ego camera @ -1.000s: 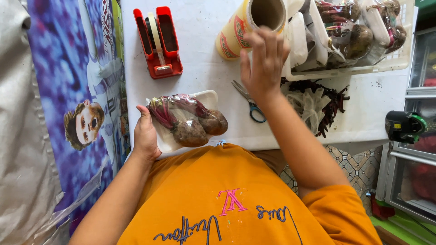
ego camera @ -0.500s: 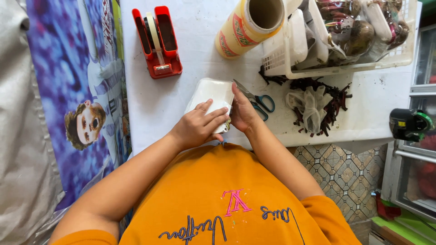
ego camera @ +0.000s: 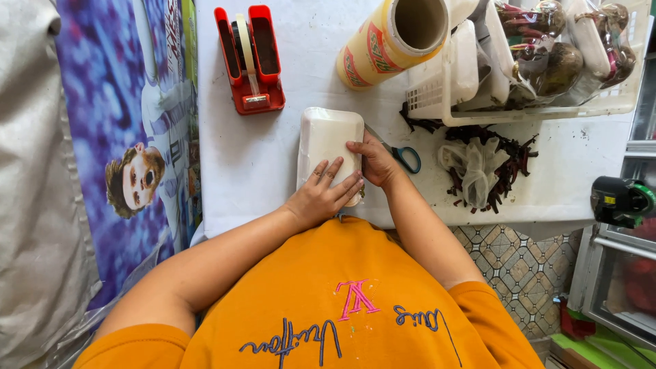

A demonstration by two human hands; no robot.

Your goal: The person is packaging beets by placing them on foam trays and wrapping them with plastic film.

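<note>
White tabletop [ego camera: 246, 157], printed purple poster along its left edge. Back right: white slotted plastic basket [ego camera: 437, 102] of film-wrapped trays of dark beets, with a yellow roll of cling film [ego camera: 383, 44] leaning on it. Back centre: red tape dispenser [ego camera: 249, 58].

Change from a second ago: the white foam tray [ego camera: 328, 140] lay face up with beets showing and the right hand reached to the basket. It is now turned underside up at the near edge.

Left hand [ego camera: 324, 195] spread flat on the tray; right hand [ego camera: 372, 160] presses its right edge, apparently smoothing film. Blue-handled scissors [ego camera: 406, 157] just beside.
</note>
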